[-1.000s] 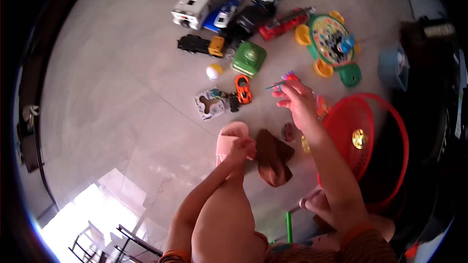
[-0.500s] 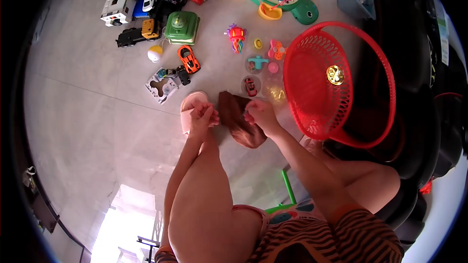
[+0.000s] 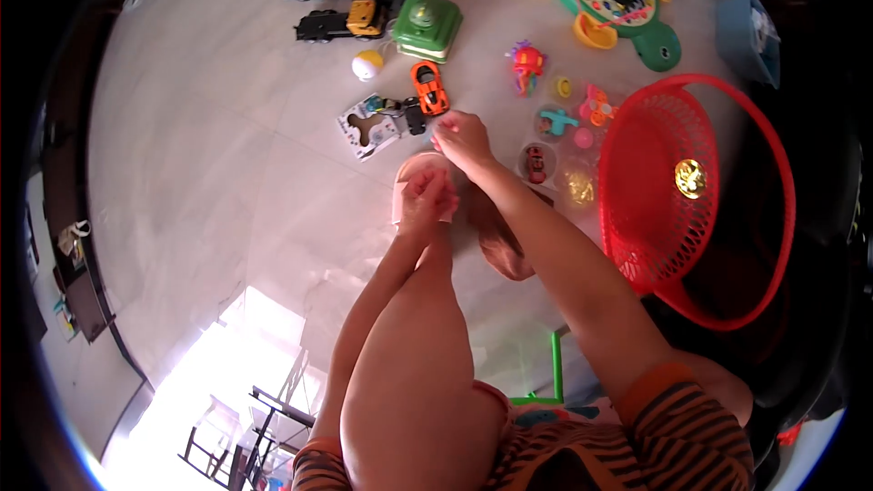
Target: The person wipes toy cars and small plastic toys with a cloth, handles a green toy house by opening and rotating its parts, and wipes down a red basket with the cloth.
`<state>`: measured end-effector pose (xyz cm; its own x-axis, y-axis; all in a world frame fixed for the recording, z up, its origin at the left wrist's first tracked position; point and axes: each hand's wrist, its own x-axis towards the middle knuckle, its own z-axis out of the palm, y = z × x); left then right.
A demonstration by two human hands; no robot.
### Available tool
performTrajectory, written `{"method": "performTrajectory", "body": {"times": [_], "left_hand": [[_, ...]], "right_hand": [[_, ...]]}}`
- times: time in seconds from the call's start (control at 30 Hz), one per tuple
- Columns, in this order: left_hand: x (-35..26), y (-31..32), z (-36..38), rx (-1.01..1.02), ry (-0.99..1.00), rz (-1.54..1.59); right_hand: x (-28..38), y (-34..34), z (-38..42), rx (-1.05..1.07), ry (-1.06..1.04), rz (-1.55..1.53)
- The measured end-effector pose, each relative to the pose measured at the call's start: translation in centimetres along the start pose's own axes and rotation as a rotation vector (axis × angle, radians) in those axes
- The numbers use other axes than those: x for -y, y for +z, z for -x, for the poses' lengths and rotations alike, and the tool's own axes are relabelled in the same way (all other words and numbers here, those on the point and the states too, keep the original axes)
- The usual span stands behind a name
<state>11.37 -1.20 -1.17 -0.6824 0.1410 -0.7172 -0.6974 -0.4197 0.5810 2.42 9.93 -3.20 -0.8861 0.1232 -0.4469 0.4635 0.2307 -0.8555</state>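
My left hand [image 3: 426, 202] is closed above the pale pink slipper [image 3: 406, 177] on my foot, near my knee; whatever its fingers hold is hidden. Just beyond it, my right hand [image 3: 464, 139] is pinched closed above the slipper's toe, and I cannot make out what is between the fingertips. Close ahead of that hand lie a small black toy vehicle [image 3: 415, 116], an orange toy car [image 3: 429, 88] and a white cut-out box [image 3: 367, 129]. Under my right forearm, a brown piece of cloth or soft bag [image 3: 498, 238] lies partly covered on the floor.
A red plastic basket [image 3: 627, 218] with a gold round piece [image 3: 690, 179] stands at right. Clear packs with small toys [image 3: 535, 164] lie beside it. Farther off are a green toy [image 3: 427, 29], a turtle fishing game [image 3: 659, 47], toy trucks [image 3: 341, 24] and a blue bin [image 3: 747, 36].
My right hand has moved left, from above the brown cloth to beyond my left hand, near the toy cars. My left hand stays by the slipper. The view has turned, shifting the surroundings right.
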Motion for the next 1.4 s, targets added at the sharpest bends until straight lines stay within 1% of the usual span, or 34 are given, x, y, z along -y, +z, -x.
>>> {"method": "performTrajectory", "body": {"times": [0.07,0.1,0.17,0.2,0.23,0.27,0.4,0.43,0.5,0.53,0.57,0.6,0.67,0.7,0.77,0.83,0.87,0.9,0.93,0.97,1.0,1.07,1.13,1.2,1.23,1.3,1.33,1.4], "left_hand": [[-1.6,1.5,1.1,-0.148,0.135,-0.041],[-1.9,1.7,1.5,-0.219,0.196,-0.062],[-1.0,0.0,0.4,-0.107,0.283,-0.281],[-0.3,-0.8,-0.6,-0.045,0.330,-0.390],[0.1,-1.0,-1.1,-0.051,0.472,-0.476],[0.4,-1.4,-1.3,-0.044,0.467,-0.490],[0.2,-0.8,-1.2,0.016,0.415,-0.541],[0.1,-0.7,-1.2,0.031,0.397,-0.556],[-0.2,-0.6,-1.6,-0.022,0.365,-0.495],[-0.2,-0.5,-2.1,-0.041,0.344,-0.465],[-0.2,-0.7,-2.9,-0.069,0.400,-0.484],[-0.9,-0.2,-3.0,-0.125,0.399,-0.489],[-1.7,0.1,-3.7,-0.123,0.369,-0.450],[-1.8,0.5,-4.1,-0.120,0.360,-0.458],[-1.9,1.1,-4.8,-0.121,0.343,-0.479],[-1.7,1.3,-6.0,-0.122,0.405,-0.705],[-1.8,1.6,-6.7,-0.127,0.437,-0.816],[-1.3,1.4,-7.9,-0.166,0.538,-0.936],[-1.4,1.9,-8.2,-0.163,0.575,-1.018],[-1.5,2.5,-8.5,-0.158,0.613,-1.098],[-1.6,3.1,-8.8,-0.154,0.653,-1.174],[-1.2,3.7,-9.3,-0.194,0.619,-1.221],[-1.0,4.3,-9.0,-0.202,0.604,-1.260],[-0.5,4.0,-9.8,-0.201,0.639,-1.269],[-0.8,4.1,-9.8,-0.201,0.608,-1.301],[-1.3,4.5,-9.7,-0.231,0.557,-1.396],[-1.5,4.7,-9.8,-0.260,0.539,-1.458],[-1.9,5.4,-9.4,-0.311,0.515,-1.546]], "right_hand": [[-0.7,-0.7,1.7,0.050,-0.027,0.137],[-1.2,-0.9,2.6,0.080,-0.066,0.135],[-1.9,-1.6,4.3,0.133,-0.144,0.136],[-2.2,-1.7,4.9,0.144,-0.125,0.070],[-2.4,-1.7,5.3,0.154,-0.109,0.004],[-2.6,-1.8,5.6,0.159,-0.091,-0.063],[-3.6,-2.8,6.1,0.127,-0.124,0.012],[-2.4,-3.4,6.7,0.095,-0.141,0.051],[-0.3,-5.3,8.8,0.023,-0.163,0.128],[-0.1,-6.2,10.1,-0.025,-0.276,0.296],[-0.1,-7.1,11.5,-0.073,-0.384,0.469],[-0.2,-8.0,13.0,-0.119,-0.490,0.647],[-1.7,-8.9,16.0,-0.072,-0.454,0.790],[-3.0,-9.2,16.8,-0.073,-0.481,0.902],[-7.2,-9.4,17.3,-0.020,-0.449,0.854],[-8.2,-10.0,17.5,0.026,-0.439,0.745],[-8.5,-10.4,17.7,0.068,-0.396,0.700],[-7.6,-11.0,18.0,0.109,-0.356,0.656],[-6.6,-11.6,18.3,0.149,-0.315,0.612],[-5.8,-12.3,18.7,0.120,-0.401,0.538],[-5.0,-13.1,19.3,0.152,-0.402,0.528],[-3.4,-15.1,20.1,0.220,-0.408,0.512],[-0.5,-17.7,20.7,0.170,-0.437,0.453],[2.3,-20.4,20.9,0.131,-0.434,0.410],[3.4,-21.6,21.3,0.099,-0.251,0.263],[7.3,-25.3,21.8,0.073,-0.207,0.304],[10.0,-27.8,21.9,0.076,-0.343,0.494],[13.1,-32.3,23.9,-0.055,-0.373,0.507]]}}
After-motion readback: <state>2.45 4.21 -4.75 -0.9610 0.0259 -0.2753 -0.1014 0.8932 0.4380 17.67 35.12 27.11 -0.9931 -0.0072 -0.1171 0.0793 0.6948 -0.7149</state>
